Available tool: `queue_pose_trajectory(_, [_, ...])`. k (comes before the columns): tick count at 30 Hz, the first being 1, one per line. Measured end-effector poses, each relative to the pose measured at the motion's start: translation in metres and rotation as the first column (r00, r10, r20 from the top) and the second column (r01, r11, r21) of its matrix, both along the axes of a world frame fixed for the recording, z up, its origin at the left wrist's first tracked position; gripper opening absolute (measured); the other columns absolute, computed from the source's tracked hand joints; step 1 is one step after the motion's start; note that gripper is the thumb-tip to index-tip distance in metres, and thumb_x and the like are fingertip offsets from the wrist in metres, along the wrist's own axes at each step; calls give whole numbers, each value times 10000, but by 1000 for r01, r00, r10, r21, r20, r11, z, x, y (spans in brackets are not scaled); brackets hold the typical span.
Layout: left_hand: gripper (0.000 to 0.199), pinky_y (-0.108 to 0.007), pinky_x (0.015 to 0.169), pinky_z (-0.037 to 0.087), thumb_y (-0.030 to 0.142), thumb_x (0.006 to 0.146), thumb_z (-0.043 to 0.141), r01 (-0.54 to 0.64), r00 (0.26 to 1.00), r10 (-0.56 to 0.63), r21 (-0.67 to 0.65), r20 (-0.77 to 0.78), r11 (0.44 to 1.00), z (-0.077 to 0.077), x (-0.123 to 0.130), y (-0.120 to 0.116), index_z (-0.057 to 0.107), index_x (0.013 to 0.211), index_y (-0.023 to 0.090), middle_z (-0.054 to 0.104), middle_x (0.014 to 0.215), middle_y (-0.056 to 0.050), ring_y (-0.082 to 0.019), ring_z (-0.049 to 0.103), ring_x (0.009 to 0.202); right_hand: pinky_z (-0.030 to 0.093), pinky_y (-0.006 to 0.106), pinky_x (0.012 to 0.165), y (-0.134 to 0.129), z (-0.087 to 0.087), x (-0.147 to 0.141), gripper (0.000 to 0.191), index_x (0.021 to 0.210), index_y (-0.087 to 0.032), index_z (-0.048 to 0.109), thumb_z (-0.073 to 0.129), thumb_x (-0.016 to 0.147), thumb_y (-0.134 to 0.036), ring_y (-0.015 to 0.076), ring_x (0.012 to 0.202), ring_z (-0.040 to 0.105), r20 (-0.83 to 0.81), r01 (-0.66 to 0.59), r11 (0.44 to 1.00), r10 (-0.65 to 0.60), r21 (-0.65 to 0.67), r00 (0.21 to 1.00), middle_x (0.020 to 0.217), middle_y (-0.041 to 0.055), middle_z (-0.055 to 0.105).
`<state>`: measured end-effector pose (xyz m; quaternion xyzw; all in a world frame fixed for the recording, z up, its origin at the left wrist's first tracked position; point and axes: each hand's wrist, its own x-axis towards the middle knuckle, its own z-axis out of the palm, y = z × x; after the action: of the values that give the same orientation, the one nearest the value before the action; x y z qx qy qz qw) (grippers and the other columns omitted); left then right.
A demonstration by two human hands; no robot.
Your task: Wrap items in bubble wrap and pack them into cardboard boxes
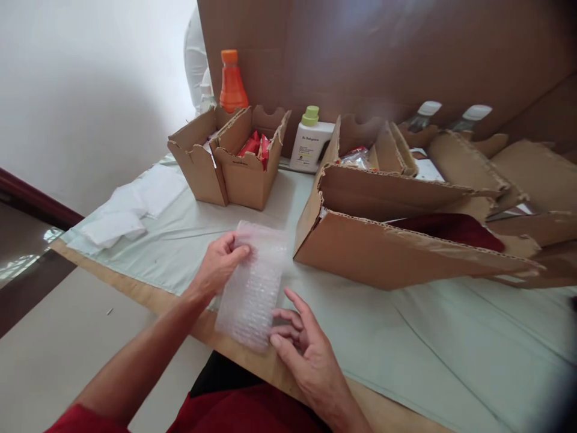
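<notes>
A clear bubble wrap pouch (255,288) is held over the near edge of the table, tilted lengthwise away from me. My left hand (222,264) grips its upper left edge, thumb on top and the other fingers mostly hidden behind. Beside the lower right edge is my right hand (303,343), with its fingers spread and slightly curled. Its thumb tip is at the pouch's edge; whether it touches I cannot tell. The pouch looks flat, and nothing inside it can be made out.
Two cardboard bins (246,180), one with red packets, stand at the back. A white bottle with a green cap (309,144) and an orange bottle (232,87) are behind. Larger cardboard bins (387,252) fill the right. White pouches (117,225) lie at left.
</notes>
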<state>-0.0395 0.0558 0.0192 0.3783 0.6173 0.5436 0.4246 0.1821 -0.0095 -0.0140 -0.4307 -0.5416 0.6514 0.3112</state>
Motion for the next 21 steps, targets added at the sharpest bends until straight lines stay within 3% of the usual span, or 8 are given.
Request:
queue_pose_trajectory(3, [594, -298, 715, 501, 207, 667, 772, 2, 979, -6, -24, -202, 1000, 2, -14, 26, 672, 1247, 124, 735, 909, -41, -167, 628, 747, 593, 356, 839, 6, 1, -7, 561, 1443, -246, 528, 641, 900, -334, 231, 1082, 711, 49, -44, 999, 44, 9, 998, 1383, 155, 624])
queue_pose_trajectory(5, [754, -330, 785, 516, 159, 665, 772, -24, 949, 15, -26, -316, 999, -2, -23, 25, 578, 1393, 139, 727, 1096, -81, -192, 639, 863, 602, 352, 828, 8, -1, -5, 499, 1400, -222, 561, 620, 922, -351, 250, 1140, 698, 80, -33, 999, 32, 22, 996, 1342, 158, 662])
queue_pose_trajectory(7, [696, -365, 844, 537, 167, 750, 708, 3, 863, 2, 10, -506, 1000, -7, -36, 4, 548, 1427, 177, 695, 1230, -101, -218, 645, 984, 607, 343, 840, 7, -2, 1, 423, 1353, -222, 602, 598, 954, -362, 237, 1113, 711, 120, -29, 996, 19, 83, 993, 1249, 134, 715])
queue_pose_trajectory(10, [402, -408, 888, 574, 214, 887, 598, 117, 631, -51, 30, -774, 993, -12, -55, -52, 649, 1286, 212, 682, 1246, -103, -253, 646, 1110, 607, 296, 845, 6, 3, 10, 256, 1214, -250, 691, 581, 988, -300, 191, 1034, 730, 213, -66, 948, -2, 313, 977, 1182, 78, 743])
queue_pose_trajectory(12, [283, -420, 917, 584, 232, 934, 573, 147, 545, -55, 30, -837, 989, -13, -63, -87, 690, 1192, 220, 675, 1227, -101, -260, 646, 1144, 603, 278, 856, 9, 9, 11, 207, 1146, -255, 714, 576, 994, -227, 180, 1043, 723, 269, -127, 861, -12, 492, 963, 1174, 57, 746])
queue_pose_trajectory(15, [249, -430, 948, 583, 238, 961, 567, 151, 504, -28, 57, -863, 987, -15, -64, -116, 685, 1179, 224, 670, 1205, -100, -254, 657, 1127, 595, 317, 910, 19, 18, 5, 233, 1153, -230, 702, 570, 985, -135, 197, 1082, 699, 353, -253, 689, -5, 679, 935, 1171, 67, 744])
queue_pose_trajectory(18, [248, -430, 899, 592, 247, 958, 570, 172, 461, -45, 40, -886, 984, -18, -57, -116, 669, 1182, 205, 682, 1168, -108, -256, 666, 1049, 590, 393, 929, 30, 20, -5, 284, 1176, -183, 691, 531, 973, -66, 243, 1108, 670, 476, -397, 508, -29, 765, 879, 1213, 108, 726])
queue_pose_trajectory(21, [249, -437, 816, 581, 254, 962, 554, 197, 397, -75, 6, -915, 980, -22, -50, -106, 658, 1172, 170, 713, 1035, -105, -263, 656, 929, 585, 472, 920, 39, 17, -17, 395, 1224, -154, 683, 467, 935, 8, 315, 1191, 629, 601, -534, 358, -101, 766, 793, 1315, 155, 680])
